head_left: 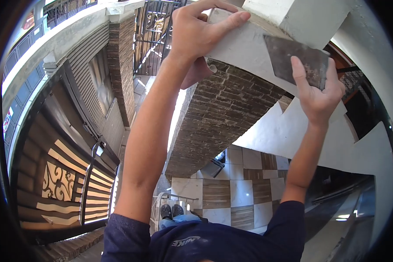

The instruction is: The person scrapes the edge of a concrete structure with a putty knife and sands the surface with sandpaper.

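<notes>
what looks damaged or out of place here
The white ledge has a rough, brownish strip along its top, unlike its smoother face. The dark plate in the right hand has pale smears, possibly just wear. I see no spill.

Plate (292,56): dk grey w/ rusty-brown blotches. Ledge (249,48): off-white. Flap (196,74): dull reddish-brn. Wall (222,109): dk brn/grey brick patt. Floor (241,192): checks, white marbled & brn wood-grain. Gate (59,181): dk w/ tan stripes & scrollwork. Shirt (236,240): navy, pale logo (185,241). Jeans (183,218): lt blue. Shoes (166,211): blk.
</notes>
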`<state>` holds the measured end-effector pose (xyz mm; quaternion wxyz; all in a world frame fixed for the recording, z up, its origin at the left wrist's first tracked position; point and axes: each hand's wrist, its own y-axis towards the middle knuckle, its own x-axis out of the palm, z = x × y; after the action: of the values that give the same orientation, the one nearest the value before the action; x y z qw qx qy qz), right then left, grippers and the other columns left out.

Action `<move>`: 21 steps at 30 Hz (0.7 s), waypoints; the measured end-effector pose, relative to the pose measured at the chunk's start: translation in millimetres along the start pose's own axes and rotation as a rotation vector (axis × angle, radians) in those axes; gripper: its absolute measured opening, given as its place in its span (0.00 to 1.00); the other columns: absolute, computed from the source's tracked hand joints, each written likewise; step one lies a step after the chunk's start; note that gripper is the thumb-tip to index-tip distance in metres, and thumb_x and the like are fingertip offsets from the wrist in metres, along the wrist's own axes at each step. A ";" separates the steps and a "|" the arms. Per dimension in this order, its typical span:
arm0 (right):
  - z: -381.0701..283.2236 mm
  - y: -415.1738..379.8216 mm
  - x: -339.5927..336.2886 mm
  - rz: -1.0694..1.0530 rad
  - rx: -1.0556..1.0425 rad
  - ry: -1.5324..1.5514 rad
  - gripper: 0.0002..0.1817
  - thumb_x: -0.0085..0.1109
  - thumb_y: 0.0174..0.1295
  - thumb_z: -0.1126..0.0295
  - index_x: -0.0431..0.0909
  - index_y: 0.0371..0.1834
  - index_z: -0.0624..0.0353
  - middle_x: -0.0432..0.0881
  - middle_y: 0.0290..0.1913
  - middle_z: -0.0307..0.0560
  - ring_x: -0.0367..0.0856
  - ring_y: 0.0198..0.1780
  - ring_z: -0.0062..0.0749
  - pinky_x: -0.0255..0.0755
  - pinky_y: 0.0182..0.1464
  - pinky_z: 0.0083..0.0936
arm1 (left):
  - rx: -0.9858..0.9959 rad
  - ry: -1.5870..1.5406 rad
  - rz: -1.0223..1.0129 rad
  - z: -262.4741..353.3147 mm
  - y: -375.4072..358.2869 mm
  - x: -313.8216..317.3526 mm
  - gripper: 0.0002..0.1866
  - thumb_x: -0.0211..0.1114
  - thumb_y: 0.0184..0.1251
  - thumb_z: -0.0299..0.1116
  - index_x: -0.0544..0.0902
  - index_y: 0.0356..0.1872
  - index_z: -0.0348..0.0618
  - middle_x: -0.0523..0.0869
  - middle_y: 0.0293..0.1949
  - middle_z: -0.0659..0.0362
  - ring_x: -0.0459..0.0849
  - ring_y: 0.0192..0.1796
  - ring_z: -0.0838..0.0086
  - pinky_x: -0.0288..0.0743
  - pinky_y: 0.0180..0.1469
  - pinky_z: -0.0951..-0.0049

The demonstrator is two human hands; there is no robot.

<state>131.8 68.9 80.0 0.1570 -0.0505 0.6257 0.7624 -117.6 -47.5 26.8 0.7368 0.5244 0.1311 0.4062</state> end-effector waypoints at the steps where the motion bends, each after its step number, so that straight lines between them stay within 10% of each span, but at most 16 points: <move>1: 0.7 4.5 -2.0 -0.069 -0.055 -0.033 0.16 0.77 0.56 0.70 0.79 0.39 0.66 0.88 0.30 0.47 0.87 0.29 0.24 0.78 0.32 0.18 | -0.009 -0.028 0.013 -1.6 0.2 -2.3 0.14 0.75 0.64 0.36 0.87 0.40 0.35 0.90 0.34 0.56 0.88 0.34 0.76 0.82 0.33 0.79; 21: 17.3 42.8 -13.8 -0.353 -0.715 -0.239 0.21 0.77 0.53 0.66 0.79 0.43 0.66 0.83 0.23 0.45 0.82 0.20 0.30 0.72 0.21 0.22 | -0.136 -0.154 -0.056 -7.9 -25.9 41.9 0.13 0.76 0.63 0.35 0.87 0.40 0.34 0.90 0.35 0.56 0.88 0.33 0.77 0.84 0.33 0.78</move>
<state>134.0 76.1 127.6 0.3292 -0.1194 0.2805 0.8937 -83.9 -14.5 10.5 0.7896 0.4990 0.0610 0.3518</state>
